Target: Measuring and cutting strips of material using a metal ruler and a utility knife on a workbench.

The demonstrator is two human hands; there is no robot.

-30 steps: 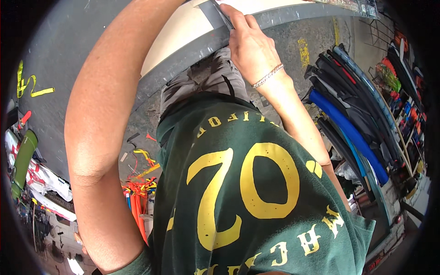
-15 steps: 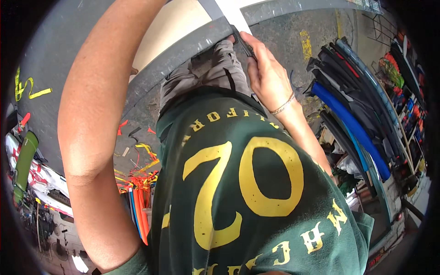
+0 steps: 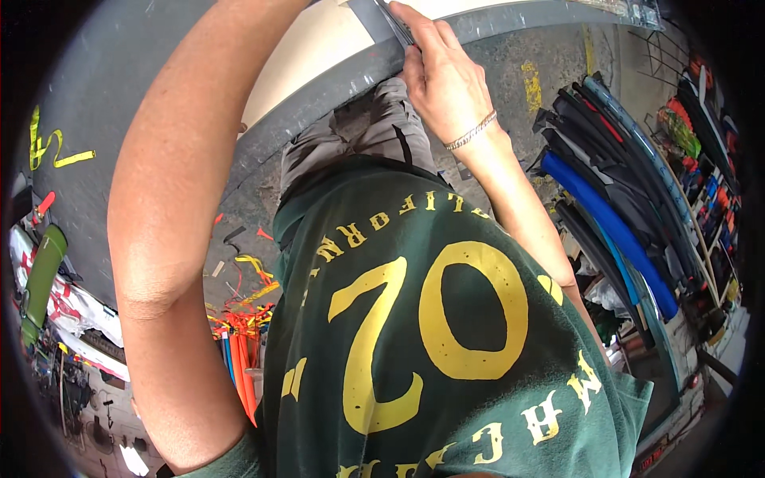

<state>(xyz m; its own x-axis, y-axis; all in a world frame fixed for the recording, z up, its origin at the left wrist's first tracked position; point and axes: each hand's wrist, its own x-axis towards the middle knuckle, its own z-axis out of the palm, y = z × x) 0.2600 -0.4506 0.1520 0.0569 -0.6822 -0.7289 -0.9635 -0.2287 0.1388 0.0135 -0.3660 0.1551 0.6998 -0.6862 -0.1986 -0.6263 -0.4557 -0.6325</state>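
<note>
My right hand is at the front edge of the grey table, its fingers closed round a slim, dark tool with a metallic sheen. The tool's kind is hard to make out, and its far end reaches the top of the picture. Beneath and beside it lies a pale flat sheet, with a grey strip along its right side. My left forearm arches over the table and leaves through the upper edge, so my left hand is out of sight.
Rolls of black and blue material are stacked on the right. A yellow strap lies at the left. Orange and yellow scraps hang or lie near my left elbow. A green roll stands at the far left.
My right hand has moved up and slightly left, carrying the dark tool from the table's front edge in over the tabletop. My left forearm has shifted a little to the right.
</note>
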